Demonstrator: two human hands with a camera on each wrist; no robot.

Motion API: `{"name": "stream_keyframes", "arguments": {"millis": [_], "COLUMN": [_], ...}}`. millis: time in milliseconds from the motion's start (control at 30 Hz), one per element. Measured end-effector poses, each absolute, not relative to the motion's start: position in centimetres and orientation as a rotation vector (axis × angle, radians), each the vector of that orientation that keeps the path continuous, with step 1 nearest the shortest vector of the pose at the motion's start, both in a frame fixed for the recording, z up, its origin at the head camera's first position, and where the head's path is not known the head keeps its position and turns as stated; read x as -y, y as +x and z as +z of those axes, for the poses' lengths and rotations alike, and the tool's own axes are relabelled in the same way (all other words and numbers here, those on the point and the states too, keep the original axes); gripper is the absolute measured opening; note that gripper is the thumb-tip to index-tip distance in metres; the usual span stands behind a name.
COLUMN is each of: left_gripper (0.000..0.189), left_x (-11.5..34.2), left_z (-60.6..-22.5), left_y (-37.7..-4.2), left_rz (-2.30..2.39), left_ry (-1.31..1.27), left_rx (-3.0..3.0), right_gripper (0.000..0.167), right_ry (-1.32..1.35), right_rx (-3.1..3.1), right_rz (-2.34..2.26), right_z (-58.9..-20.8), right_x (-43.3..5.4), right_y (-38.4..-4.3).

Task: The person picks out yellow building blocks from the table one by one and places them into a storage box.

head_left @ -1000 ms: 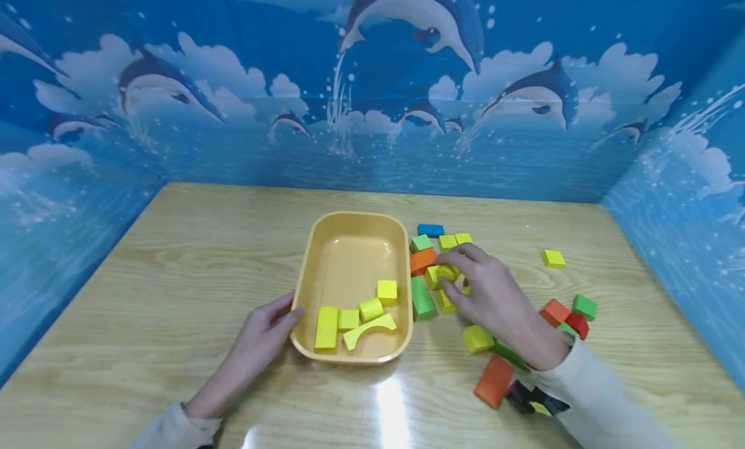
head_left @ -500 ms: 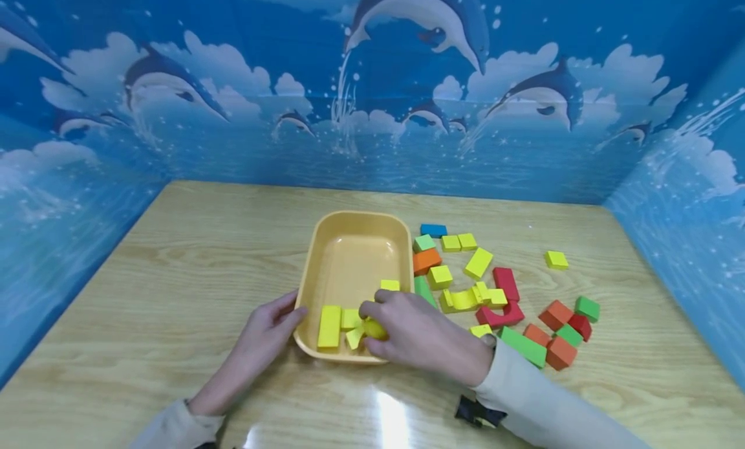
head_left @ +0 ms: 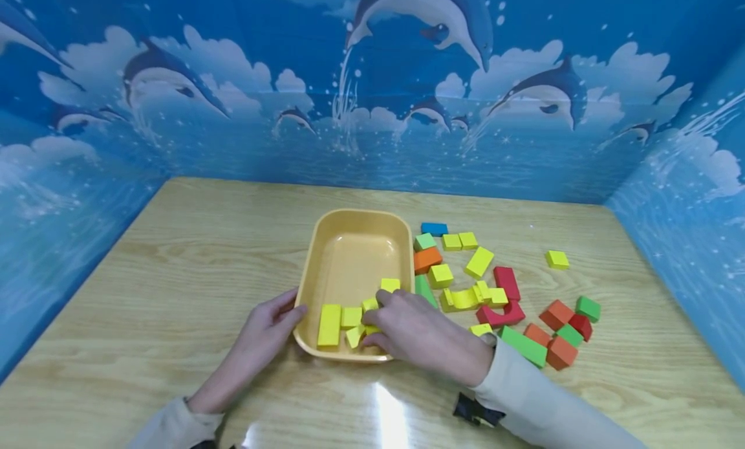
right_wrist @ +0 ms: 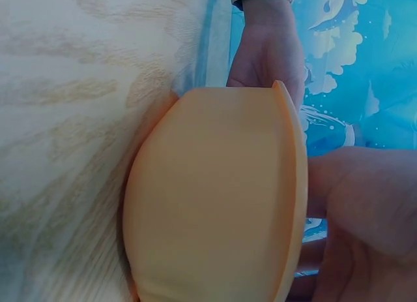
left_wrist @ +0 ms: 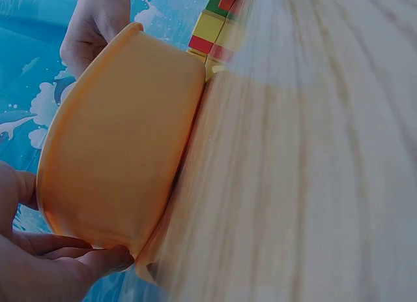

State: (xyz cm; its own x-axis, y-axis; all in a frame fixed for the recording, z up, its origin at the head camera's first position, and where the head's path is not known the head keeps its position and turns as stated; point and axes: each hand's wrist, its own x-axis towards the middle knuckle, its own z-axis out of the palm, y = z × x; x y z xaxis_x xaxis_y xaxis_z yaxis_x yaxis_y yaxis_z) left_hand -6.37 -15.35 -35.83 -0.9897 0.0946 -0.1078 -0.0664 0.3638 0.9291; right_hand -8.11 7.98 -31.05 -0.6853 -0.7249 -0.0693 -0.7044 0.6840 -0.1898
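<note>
My left hand [head_left: 264, 329] grips the near left side of a tan plastic tray [head_left: 362, 213], thumb on the rim. In the left wrist view its fingers [left_wrist: 107, 259] lie against the tray's outer wall [left_wrist: 130, 139]. Inside the tray's near right corner, my right hand [head_left: 421, 332] pinches a yellow block [head_left: 371, 330], mostly hidden by the fingers. Around it lie a yellow rectangular block [head_left: 329, 326], a small yellow block [head_left: 351, 317], a yellow cylinder [head_left: 369, 303] and a yellow cube [head_left: 390, 284]. The right wrist view shows the tray wall [right_wrist: 215, 191] hiding the block.
Right of the tray lie several loose blocks: a blue one [head_left: 434, 229], an orange one [head_left: 427, 260], a yellow arch [head_left: 464, 299], a red arch [head_left: 500, 314] and a long green block [head_left: 524, 347]. A yellow block [head_left: 557, 259] sits apart at far right.
My right hand has moved left from the loose blocks into the tray with a curved yellow block. Over the last half second it has barely shifted. The left hand stays on the tray.
</note>
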Motion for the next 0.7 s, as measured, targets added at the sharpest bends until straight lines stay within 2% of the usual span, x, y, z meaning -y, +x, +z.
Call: {"name": "stream_keyframes", "arguments": {"millis": [433, 700], "left_gripper": [0.045, 0.045], "left_x": [15.30, 15.27], "left_z": [-35.76, -35.77], "left_y": [-6.39, -6.40], "left_rz": [1.701, 1.709], "left_ry": [0.009, 0.003], "left_rx": [-2.468, -2.452], "right_gripper": [0.022, 0.023], "right_ry": [-1.079, -1.152], "right_rx": [-2.664, -2.686], "right_rz": [-0.336, -0.395], "right_z": [-30.63, -30.68], "right_x": [-7.97, -8.47], "right_y": [-8.36, -8.69]}}
